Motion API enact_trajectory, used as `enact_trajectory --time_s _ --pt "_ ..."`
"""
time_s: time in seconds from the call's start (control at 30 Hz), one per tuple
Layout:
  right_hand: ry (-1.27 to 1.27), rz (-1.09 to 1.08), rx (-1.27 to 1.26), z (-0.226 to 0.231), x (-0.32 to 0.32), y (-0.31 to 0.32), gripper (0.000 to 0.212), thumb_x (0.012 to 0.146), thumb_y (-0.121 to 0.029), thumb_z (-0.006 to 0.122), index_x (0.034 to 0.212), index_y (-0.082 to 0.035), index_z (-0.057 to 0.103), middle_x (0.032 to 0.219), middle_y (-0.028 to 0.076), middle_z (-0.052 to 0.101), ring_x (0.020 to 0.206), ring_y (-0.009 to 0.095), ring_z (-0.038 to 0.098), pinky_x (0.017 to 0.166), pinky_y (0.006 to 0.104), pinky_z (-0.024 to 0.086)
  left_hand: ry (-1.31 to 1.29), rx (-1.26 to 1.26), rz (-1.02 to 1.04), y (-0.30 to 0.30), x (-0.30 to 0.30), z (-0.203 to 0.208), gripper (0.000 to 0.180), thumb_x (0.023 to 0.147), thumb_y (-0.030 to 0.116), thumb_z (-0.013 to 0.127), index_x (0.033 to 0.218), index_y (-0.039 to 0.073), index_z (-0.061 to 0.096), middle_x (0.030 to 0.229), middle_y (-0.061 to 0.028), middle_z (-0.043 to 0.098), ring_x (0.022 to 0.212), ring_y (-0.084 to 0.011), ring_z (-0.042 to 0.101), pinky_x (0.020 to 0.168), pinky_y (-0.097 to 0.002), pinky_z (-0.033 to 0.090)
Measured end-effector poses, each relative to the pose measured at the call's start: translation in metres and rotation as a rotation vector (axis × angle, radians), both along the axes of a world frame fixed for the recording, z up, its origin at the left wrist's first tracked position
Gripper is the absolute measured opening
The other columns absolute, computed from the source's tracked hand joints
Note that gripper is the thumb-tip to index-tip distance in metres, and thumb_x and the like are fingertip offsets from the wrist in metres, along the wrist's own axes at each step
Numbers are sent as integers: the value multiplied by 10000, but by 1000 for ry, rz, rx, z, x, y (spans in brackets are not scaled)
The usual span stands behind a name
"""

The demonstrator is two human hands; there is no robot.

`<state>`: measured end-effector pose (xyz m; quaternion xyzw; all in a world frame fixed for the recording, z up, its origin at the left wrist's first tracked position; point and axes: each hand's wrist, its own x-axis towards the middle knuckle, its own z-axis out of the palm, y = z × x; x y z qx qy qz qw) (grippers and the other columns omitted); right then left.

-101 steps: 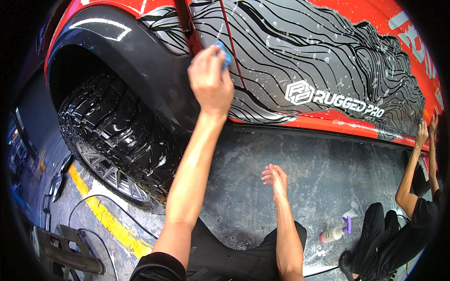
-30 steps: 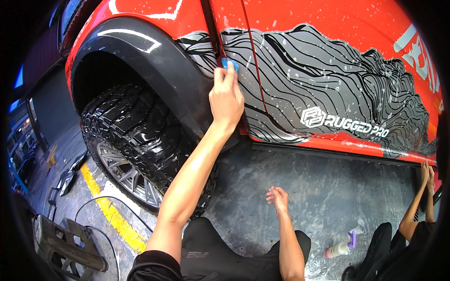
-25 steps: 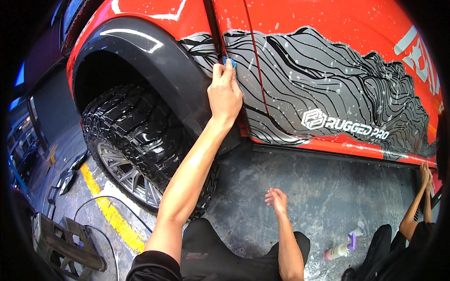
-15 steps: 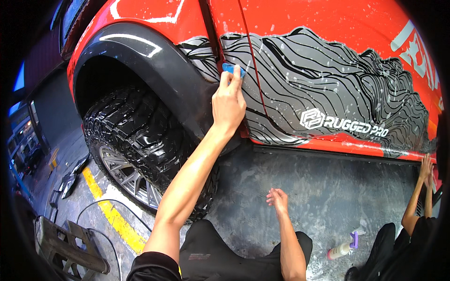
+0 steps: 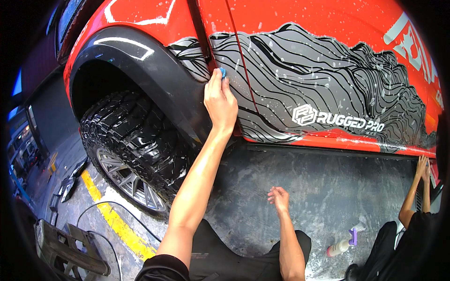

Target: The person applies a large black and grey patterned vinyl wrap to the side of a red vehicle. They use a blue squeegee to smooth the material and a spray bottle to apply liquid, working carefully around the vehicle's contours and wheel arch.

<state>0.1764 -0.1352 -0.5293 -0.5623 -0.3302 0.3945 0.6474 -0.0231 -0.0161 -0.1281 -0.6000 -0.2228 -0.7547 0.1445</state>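
My left hand [image 5: 219, 107] is raised to the front edge of a red vehicle door [image 5: 300, 14]. Between its fingers is a small blue squeegee [image 5: 223, 72], mostly hidden by the fingertips, close to the dark gap behind the fender. A grey decal with black wavy lines [image 5: 281, 75] covers the lower door, dotted with water drops; a matching decal piece [image 5: 190, 56] lies on the fender side of the gap. My right hand [image 5: 280, 199] hangs over the floor near my knee, fingers loosely bent and apart, holding nothing.
A big black tyre [image 5: 136, 136] fills the wheel arch at left. On the floor are a spray bottle with purple trigger [image 5: 343, 244], a black step stool [image 5: 70, 248] and a cable [image 5: 112, 201]. At far right a co-worker's hands [image 5: 423, 167] touch the lower sill.
My left hand has shifted slightly left and down to the door edge; the squeegee has turned, showing less of its face. The view has moved a little. My right hand stays about the same.
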Motion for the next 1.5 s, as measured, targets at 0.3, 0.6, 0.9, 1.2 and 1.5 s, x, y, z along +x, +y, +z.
enact_trajectory --time_s 0.3,0.6,0.9,1.2,1.5 --pt "-24 42 -32 -7 -10 7 263 1098 -310 682 1090 -50 721 919 85 791 704 162 733 594 312 551 86 143 108 0 -7 10 306 1023 -2 686 1321 -53 735 1350 -224 763 1088 -413 713 980 -476 576" --pt "-25 29 -35 -1 -12 6 246 1096 -291 672 1085 -50 718 897 72 783 698 157 727 598 311 542 17 92 83 -2 -8 23 274 1042 14 672 1300 -31 755 1325 -201 779 1071 -393 712 971 -457 579" --pt "-41 25 -51 5 -15 2 253 1096 -293 667 1094 -46 718 926 82 784 730 163 729 625 318 543 4 -82 56 -12 -10 33 257 1055 19 615 1263 -89 721 1255 -277 761 1112 -480 698 983 -527 561" --pt "-30 44 -54 0 -17 6 229 1099 -278 663 1088 -54 707 932 82 784 726 163 723 620 321 544 259 -145 338 -14 -25 45 325 889 -63 664 1212 -79 637 1158 -255 687 1093 -452 707 967 -515 588" --pt "-20 47 -64 -4 -21 11 228 1092 -273 670 1099 -51 720 918 82 778 712 163 717 612 314 539 390 -157 364 -22 -25 44 152 957 -33 605 1097 -83 638 1122 -294 618 938 -521 725 838 -590 597"
